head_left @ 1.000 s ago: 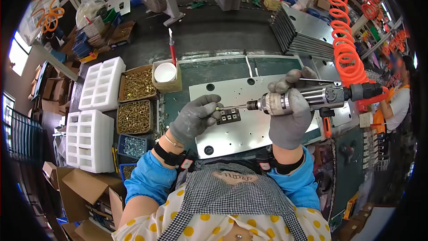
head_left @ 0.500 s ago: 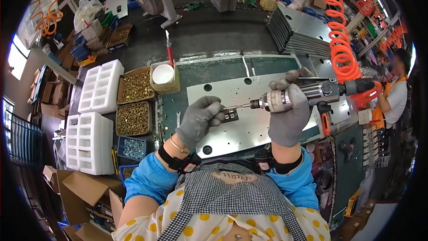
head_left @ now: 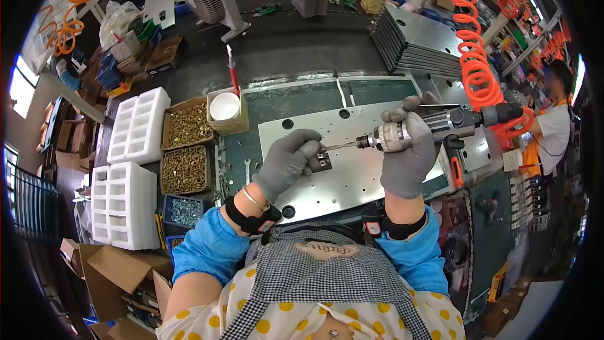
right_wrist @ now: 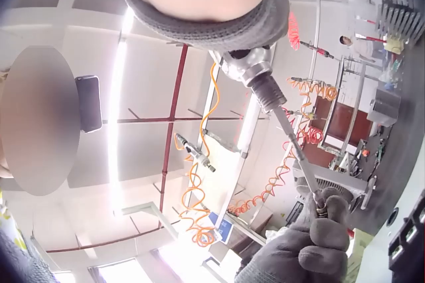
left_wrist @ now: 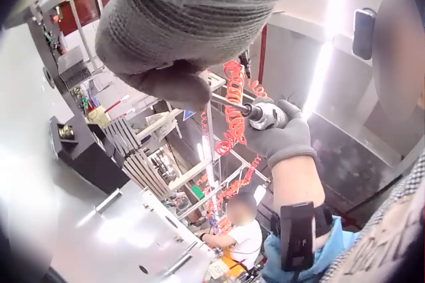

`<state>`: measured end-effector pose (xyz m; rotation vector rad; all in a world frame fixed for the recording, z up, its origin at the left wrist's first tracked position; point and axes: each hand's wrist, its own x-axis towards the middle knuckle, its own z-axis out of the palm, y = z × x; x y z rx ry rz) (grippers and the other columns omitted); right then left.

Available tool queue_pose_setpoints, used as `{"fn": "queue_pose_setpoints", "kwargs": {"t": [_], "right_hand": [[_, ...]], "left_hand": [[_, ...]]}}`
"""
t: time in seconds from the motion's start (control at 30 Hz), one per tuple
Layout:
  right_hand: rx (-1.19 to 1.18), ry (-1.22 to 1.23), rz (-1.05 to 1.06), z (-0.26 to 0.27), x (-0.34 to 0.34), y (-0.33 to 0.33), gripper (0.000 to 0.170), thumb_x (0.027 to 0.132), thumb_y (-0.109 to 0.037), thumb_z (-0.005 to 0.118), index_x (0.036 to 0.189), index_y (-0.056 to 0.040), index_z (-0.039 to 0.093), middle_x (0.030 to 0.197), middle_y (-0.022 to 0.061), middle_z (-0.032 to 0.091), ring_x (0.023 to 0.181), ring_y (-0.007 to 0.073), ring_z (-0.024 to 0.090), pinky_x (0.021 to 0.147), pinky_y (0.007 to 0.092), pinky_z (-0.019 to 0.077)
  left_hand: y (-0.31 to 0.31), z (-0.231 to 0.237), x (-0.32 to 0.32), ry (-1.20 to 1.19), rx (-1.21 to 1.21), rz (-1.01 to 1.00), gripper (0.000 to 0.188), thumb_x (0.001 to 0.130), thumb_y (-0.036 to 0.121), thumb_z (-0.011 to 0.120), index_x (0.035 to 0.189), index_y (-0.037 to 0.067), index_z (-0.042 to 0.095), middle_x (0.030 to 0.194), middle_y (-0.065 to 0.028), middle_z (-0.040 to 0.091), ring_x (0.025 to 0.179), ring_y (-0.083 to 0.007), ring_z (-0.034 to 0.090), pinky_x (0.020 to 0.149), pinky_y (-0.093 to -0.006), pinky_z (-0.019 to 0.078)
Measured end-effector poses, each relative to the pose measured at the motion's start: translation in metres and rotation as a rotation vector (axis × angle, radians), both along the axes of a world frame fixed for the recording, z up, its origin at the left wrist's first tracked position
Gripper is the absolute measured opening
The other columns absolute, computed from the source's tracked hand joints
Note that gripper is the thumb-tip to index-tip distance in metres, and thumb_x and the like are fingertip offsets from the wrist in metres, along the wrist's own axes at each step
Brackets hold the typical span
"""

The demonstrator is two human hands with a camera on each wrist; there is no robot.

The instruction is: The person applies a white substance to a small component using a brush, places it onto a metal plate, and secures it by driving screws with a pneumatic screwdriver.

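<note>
My gloved right hand grips a pistol-like air screwdriver, held level with its long bit pointing left. At the bit's tip, the thumb and fingers of my gloved left hand pinch a small screw, mostly hidden by the glove. Both hands are above a shiny metal plate with holes. A small black block with square openings shows just beyond the left fingers, partly covered by them. In the left wrist view this block stands up from the plate.
Boxes of brass screws, a blue bin of silvery parts and white foam trays stand at the left. A wrench lies beside the plate. Stacked panels and a coiled orange air hose are at the right.
Both hands and the screwdriver have shifted a little to the right over the plate. The left fingers now cover more of the black block. The bit tip stays at the left fingertips.
</note>
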<state>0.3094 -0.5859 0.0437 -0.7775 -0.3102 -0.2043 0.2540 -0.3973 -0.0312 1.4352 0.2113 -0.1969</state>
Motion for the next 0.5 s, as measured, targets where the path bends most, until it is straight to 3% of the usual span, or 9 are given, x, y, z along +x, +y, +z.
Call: {"fn": "queue_pose_setpoints", "kwargs": {"t": [0.13, 0.23, 0.3, 0.5], "right_hand": [[-0.098, 0.000, -0.041, -0.009, 0.007, -0.008, 0.050, 0.080, 0.008, 0.057, 0.127, -0.0070, 0.046, 0.105, 0.0075, 0.060, 0.081, 0.0158, 0.062, 0.067, 0.0317, 0.0537], [-0.160, 0.031, -0.032, -0.015, 0.003, -0.002, 0.053, 0.079, 0.012, 0.060, 0.126, -0.0076, 0.047, 0.105, 0.0061, 0.061, 0.078, 0.0138, 0.062, 0.055, 0.0257, 0.0506], [-0.191, 0.060, -0.013, -0.021, 0.002, 0.003, 0.054, 0.078, 0.012, 0.062, 0.126, -0.0081, 0.047, 0.105, 0.0051, 0.062, 0.076, 0.0127, 0.062, 0.050, 0.0235, 0.0478], [-0.267, 0.047, 0.118, -0.044, 0.009, 0.010, 0.054, 0.078, 0.010, 0.065, 0.126, -0.0089, 0.049, 0.107, 0.0020, 0.063, 0.080, 0.0062, 0.060, 0.062, 0.0206, 0.0505]], "left_hand": [[-0.004, 0.030, 0.010, 0.033, 0.398, -0.420, 0.050, 0.093, 0.009, 0.054, 0.141, 0.003, 0.041, 0.107, -0.0119, 0.067, 0.077, -0.0150, 0.066, 0.070, -0.0289, 0.0558], [-0.006, 0.011, 0.020, -0.138, 0.741, -0.603, 0.061, 0.087, 0.010, 0.056, 0.145, 0.005, 0.036, 0.115, -0.0181, 0.065, 0.085, -0.0227, 0.069, 0.080, -0.0350, 0.0552], [-0.008, 0.008, 0.023, -0.089, 0.786, -0.657, 0.066, 0.084, 0.012, 0.057, 0.145, 0.005, 0.035, 0.118, -0.0192, 0.063, 0.093, -0.0268, 0.068, 0.086, -0.0369, 0.0532], [0.001, -0.005, 0.016, -0.177, 0.775, -0.629, 0.069, 0.081, 0.017, 0.061, 0.144, 0.004, 0.036, 0.125, -0.0193, 0.061, 0.109, -0.0306, 0.062, 0.094, -0.0369, 0.0502]]}}
